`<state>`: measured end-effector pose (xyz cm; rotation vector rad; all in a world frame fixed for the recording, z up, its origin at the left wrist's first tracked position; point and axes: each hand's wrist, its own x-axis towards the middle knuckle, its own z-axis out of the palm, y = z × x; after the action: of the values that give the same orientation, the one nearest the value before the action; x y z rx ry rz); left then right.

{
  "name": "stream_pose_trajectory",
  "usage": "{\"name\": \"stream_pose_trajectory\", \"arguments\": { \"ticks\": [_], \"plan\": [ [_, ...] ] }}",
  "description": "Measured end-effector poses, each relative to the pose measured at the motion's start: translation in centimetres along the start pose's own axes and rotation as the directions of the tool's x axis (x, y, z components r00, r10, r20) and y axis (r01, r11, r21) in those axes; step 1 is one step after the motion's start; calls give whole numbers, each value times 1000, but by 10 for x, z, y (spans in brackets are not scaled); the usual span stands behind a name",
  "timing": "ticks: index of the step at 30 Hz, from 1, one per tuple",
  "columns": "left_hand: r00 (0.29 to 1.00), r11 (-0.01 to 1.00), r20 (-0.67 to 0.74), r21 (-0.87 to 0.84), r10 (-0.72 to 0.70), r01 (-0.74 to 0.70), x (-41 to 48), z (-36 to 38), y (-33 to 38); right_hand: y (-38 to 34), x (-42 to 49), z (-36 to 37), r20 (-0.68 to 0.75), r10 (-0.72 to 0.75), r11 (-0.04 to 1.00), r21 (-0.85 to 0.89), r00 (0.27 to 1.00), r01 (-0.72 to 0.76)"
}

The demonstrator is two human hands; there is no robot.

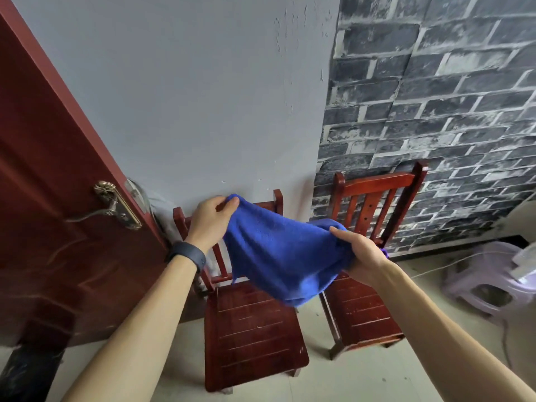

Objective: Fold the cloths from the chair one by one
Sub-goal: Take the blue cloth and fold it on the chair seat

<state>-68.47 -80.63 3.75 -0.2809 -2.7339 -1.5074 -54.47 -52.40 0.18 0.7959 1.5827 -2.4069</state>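
A blue cloth hangs in the air between my two hands, sagging in the middle above two chairs. My left hand pinches its upper left corner, and a dark band sits on that wrist. My right hand grips the cloth's right edge, bunched in the fingers. Below stands a red-brown wooden chair with a bare slatted seat. A second, matching chair stands to its right, seat bare too. No other cloth shows on either chair.
A dark red door with a brass handle stands open at the left. A pale plastic stool sits on the floor at the right. Grey wall and brick-patterned wall lie behind the chairs. A grey fabric hangs behind the door edge.
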Motion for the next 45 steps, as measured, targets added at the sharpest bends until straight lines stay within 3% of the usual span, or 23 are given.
{"name": "stream_pose_trajectory", "arguments": {
  "ticks": [3, 5, 8, 14, 17, 19, 21, 24, 26, 28, 30, 32, 36, 40, 41, 42, 43, 45],
  "plan": [
    [994, 996, -83, 48, -66, 70, 6, -25, -25, 0, 2, -18, -251, -64, 994, 73, 966, 85],
    [989, 985, -119, 135, -92, 108, 1, -34, -44, 5, 4, -29, -326, -116, 992, 1, 938, 123],
    [979, 941, -130, 283, -155, 186, -13, -34, -68, 16, 7, -25, -344, -237, 963, -208, 908, 172],
    [914, 808, -92, 439, -395, 393, -43, -30, -114, 26, 14, -3, -341, -491, 804, -531, 801, 267],
    [827, 788, -93, 260, -555, 558, -51, -31, -125, 33, 17, 3, -323, -506, 743, -634, 800, 215],
    [749, 750, -48, -73, -661, 658, -55, -30, -130, 37, 18, 3, -346, -498, 740, -648, 795, 182],
    [675, 597, 61, -413, -735, 688, -63, -28, -128, 39, 18, 2, -408, -481, 780, -603, 776, 167],
    [672, 507, 143, -549, -727, 665, -71, -29, -120, 39, 16, 1, -421, -436, 847, -492, 796, 203],
    [720, 526, 221, -549, -658, 650, -74, -37, -111, 40, 15, -3, -313, -413, 851, -466, 855, 241],
    [785, 615, 249, -505, -567, 605, -79, -48, -108, 40, 14, -9, -201, -409, 817, -516, 890, 259],
    [846, 738, 203, -416, -494, 531, -87, -56, -105, 38, 13, -15, -152, -439, 739, -622, 886, 260],
    [866, 779, 151, -382, -477, 496, -98, -60, -104, 37, 10, -22, -133, -479, 650, -718, 868, 249],
    [822, 714, 205, -414, -531, 565, -123, -55, -106, 49, 3, -31, -90, -528, 539, -804, 844, 251],
    [708, 460, 272, -600, -652, 654, -146, -42, -105, 66, -3, -44, -79, -584, 517, -804, 808, 295],
    [695, 443, 294, -596, -656, 670, -152, -40, -105, 71, -4, -47, -72, -594, 502, -811, 801, 300],
    [700, 476, 306, -556, -646, 682, -158, -37, -105, 77, -5, -50, -63, -602, 481, -824, 796, 299],
    [718, 570, 308, -450, -624, 688, -165, -34, -107, 83, -6, -53, -50, -611, 451, -843, 790, 294],
    [783, 817, 305, -29, -542, 576, -181, -29, -117, 98, -8, -58, -3, -626, 367, -883, 780, 291]
  ]
}}
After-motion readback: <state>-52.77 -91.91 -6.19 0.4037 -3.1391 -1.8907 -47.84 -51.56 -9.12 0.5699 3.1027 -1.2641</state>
